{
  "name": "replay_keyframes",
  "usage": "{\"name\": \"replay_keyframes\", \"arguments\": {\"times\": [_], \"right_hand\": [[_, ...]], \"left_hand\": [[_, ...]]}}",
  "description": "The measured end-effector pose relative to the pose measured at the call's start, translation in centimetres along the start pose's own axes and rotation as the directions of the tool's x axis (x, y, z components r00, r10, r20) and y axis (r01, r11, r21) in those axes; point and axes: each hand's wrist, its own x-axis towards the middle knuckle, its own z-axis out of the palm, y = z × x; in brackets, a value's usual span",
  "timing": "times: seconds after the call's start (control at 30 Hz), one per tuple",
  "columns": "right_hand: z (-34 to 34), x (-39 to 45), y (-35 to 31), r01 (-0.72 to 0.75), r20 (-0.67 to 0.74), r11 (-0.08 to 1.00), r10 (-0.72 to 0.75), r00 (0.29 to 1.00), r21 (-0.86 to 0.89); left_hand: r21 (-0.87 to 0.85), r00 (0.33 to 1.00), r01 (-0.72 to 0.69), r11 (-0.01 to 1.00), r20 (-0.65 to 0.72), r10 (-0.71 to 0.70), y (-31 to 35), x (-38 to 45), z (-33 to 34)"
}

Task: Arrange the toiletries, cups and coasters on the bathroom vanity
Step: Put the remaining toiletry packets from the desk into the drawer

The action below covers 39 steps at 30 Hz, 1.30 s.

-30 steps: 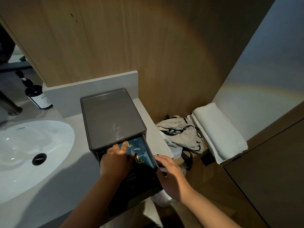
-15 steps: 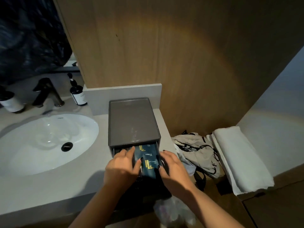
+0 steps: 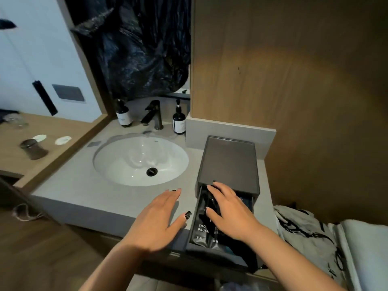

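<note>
A dark grey amenity box (image 3: pixel 228 162) stands on the grey vanity top (image 3: pixel 84 185), right of the sink. Its drawer (image 3: pixel 220 250) is pulled out toward me and holds black toothbrush packets (image 3: pixel 202 229). My right hand (image 3: pixel 228 208) lies flat on the packets inside the drawer, fingers straight and reaching toward the box. My left hand (image 3: pixel 159 219) hovers over the counter just left of the drawer, fingers spread and empty. Two white coasters (image 3: pixel 63 140) and an upturned glass cup (image 3: pixel 33 148) sit on the wooden shelf at the left.
The white sink (image 3: pixel 140 160) has a black tap (image 3: pixel 153 114) behind it and two dark pump bottles (image 3: pixel 179 120) beside the tap. A wooden wall panel rises at the right. A grey bag (image 3: pixel 310 229) and a folded white towel (image 3: pixel 365 248) lie lower right.
My left hand has left the drawer and moved out over the counter. My right hand has shifted onto the packets in the drawer. The view has swung left, showing the shelf with coasters.
</note>
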Motion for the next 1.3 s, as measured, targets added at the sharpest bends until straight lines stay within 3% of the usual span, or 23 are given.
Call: {"name": "replay_keyframes", "arguments": {"times": [0.33,0.9,1.1,1.3], "right_hand": [[2.9,4.7,-10.0,0.103,0.070,0.992,-0.098,0.993,-0.077],[14.5,16.7,-35.5,0.155,0.123,0.978,-0.172,0.977,0.136],[15.4,19.9,-37.9,0.137,0.099,0.979,-0.153,0.983,0.154],[14.8,18.7,-34.9,0.006,0.039,0.986,-0.012,0.999,0.167]], "left_hand": [[-0.055,0.987,0.144,0.988,-0.068,-0.147,-10.9,-4.4,-4.9],[-0.185,0.927,0.353,0.917,-0.061,-0.369,-35.2,-11.7,-15.9],[-0.219,0.925,0.362,0.906,-0.041,-0.379,-38.8,-11.1,-15.8],[-0.192,0.966,0.257,0.947,0.040,-0.254,-36.8,-8.6,-14.9]]}}
